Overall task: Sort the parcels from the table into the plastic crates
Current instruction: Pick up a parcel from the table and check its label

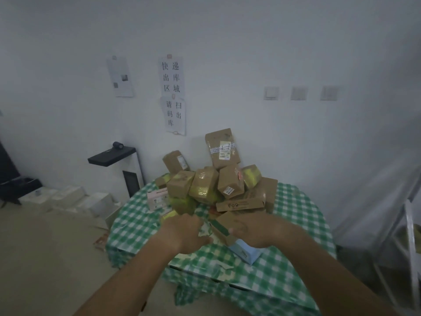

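A round table [296,208] covered with a green-and-white checked cloth fills the lower middle of the head view, and a heap of brown cardboard parcels [205,181] is piled on its far half, toward 12 o'clock, against a white wall. The topmost parcel [222,148] leans upright at the peak of the heap with a white label on its face; several lower ones are wrapped in yellowish tape. Both of the person's bare arms reach in from 6 o'clock. The left hand [182,231] sits at the near foot of the heap, at about 11 o'clock from the table's near edge, its fingers curled down among the packets there; what they grip, if anything, cannot be told. The right hand [255,231] lies just beside it toward 1 o'clock, its thumb and fingers wrapped around a small brown box with a green stripe [222,226], which it holds tilted above a pale blue box [245,252] lying on the cloth. No plastic crate can be made out. On the wall at 12 o'clock hang paper notices [172,94] with Chinese characters, and a dark shelf [111,156] juts out at 10 o'clock.
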